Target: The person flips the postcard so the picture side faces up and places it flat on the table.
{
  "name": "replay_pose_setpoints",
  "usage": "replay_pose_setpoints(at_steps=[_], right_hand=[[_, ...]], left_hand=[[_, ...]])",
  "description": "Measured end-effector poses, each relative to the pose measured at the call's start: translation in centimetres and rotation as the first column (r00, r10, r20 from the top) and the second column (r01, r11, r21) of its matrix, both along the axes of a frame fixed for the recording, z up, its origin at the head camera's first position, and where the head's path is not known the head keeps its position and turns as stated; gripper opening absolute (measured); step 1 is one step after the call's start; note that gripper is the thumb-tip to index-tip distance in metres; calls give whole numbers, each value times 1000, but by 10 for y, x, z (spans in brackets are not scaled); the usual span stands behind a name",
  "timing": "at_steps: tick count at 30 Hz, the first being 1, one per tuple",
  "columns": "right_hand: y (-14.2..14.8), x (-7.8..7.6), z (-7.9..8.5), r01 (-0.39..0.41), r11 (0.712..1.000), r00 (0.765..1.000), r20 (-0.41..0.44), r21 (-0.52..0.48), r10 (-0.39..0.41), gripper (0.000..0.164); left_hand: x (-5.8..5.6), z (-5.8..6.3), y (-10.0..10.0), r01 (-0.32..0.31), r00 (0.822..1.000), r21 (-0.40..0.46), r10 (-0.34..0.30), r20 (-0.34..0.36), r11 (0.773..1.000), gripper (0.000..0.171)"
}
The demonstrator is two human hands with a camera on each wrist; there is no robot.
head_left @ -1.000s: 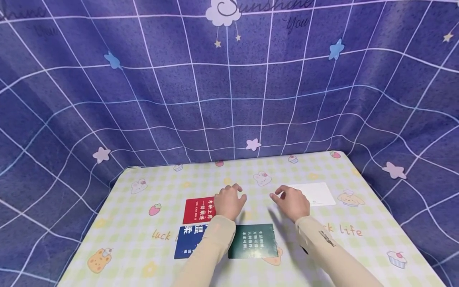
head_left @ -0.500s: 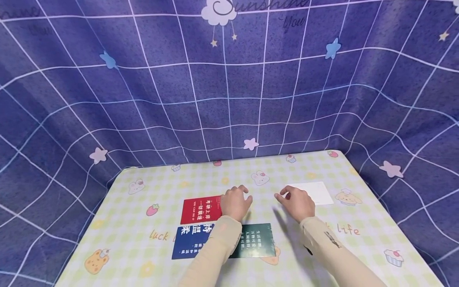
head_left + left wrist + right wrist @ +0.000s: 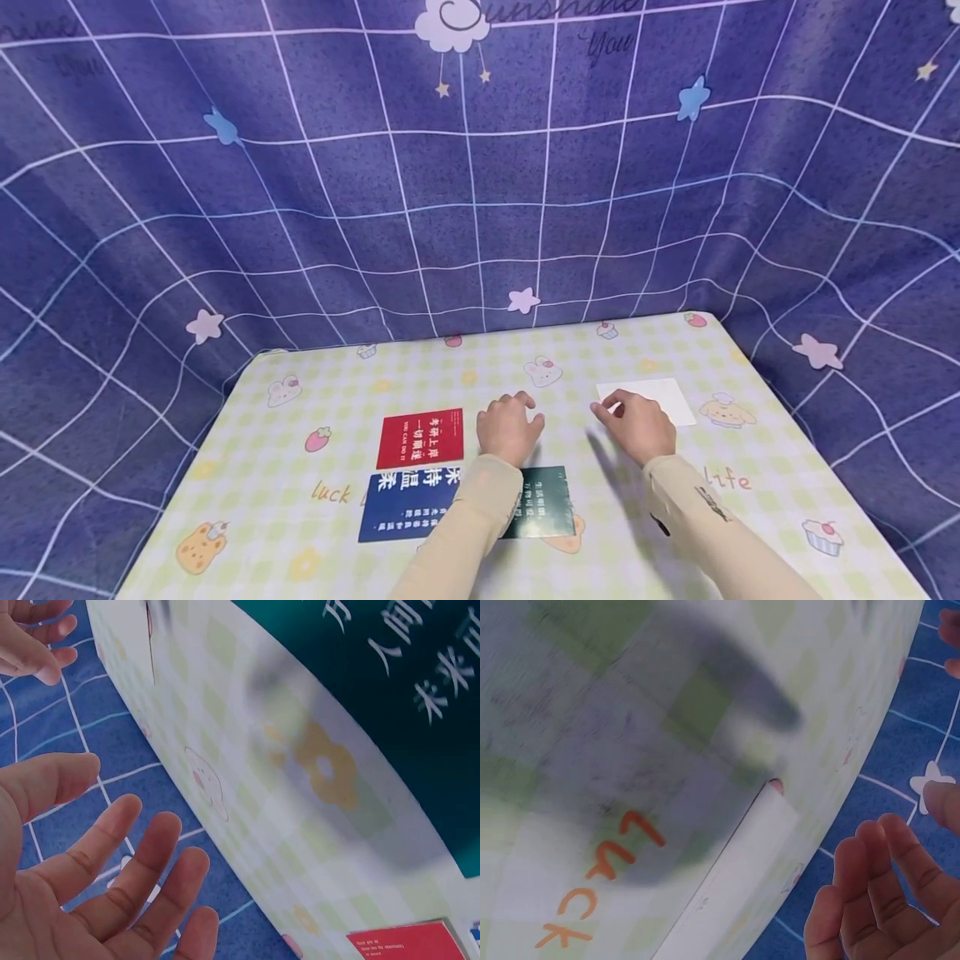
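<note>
My left hand (image 3: 508,429) hovers just right of a red card (image 3: 420,439) with white lettering, holding nothing. Its fingers are spread and relaxed in the left wrist view. Under the left forearm lie a blue card (image 3: 397,508) and a dark green card (image 3: 550,504), each partly covered by the sleeve. My right hand (image 3: 637,427) is in front of a white card (image 3: 666,397) and hides its near left part. Loosely bent fingers (image 3: 866,877) with nothing between them appear in the right wrist view. A corner of the red card (image 3: 409,941) shows in the left wrist view.
A pale green checked cloth (image 3: 337,567) with cartoon prints covers the table. Behind and at both sides hangs a dark blue curtain (image 3: 360,192) with grid lines and stars. The blue card's far edge lies close to the red card's near edge.
Both hands have moved to the right. The left one has uncovered the red card and more of the blue card, while its sleeve covers more of the green card. The view has shifted slightly.
</note>
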State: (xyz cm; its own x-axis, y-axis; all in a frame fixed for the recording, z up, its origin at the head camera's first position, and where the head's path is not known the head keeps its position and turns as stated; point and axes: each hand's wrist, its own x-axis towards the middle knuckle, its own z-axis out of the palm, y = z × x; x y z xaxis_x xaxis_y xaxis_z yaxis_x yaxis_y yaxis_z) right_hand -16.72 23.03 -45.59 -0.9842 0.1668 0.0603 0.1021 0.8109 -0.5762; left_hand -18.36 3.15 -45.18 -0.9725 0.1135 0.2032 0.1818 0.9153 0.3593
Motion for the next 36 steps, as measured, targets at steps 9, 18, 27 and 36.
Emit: replay_pose_setpoints(at_steps=[9,18,27,36], right_hand=[[12,0,-4,16,1000,1000,22,14,-16,30],[25,0,-7,25,999,998,61,28,-26,31],[45,-2,-10,59,998,991,121,28,-62,33],[62,-1,-21,109,994,982,155,16,-110,36]], left_hand=[[4,1,13,20,1000,-11,-20,10,1000,20],[6,-6,30,39,997,-37,-36,74,999,20],[5,-9,49,51,997,-92,-45,64,994,18],[8,-18,65,52,997,-134,-45,58,990,17]])
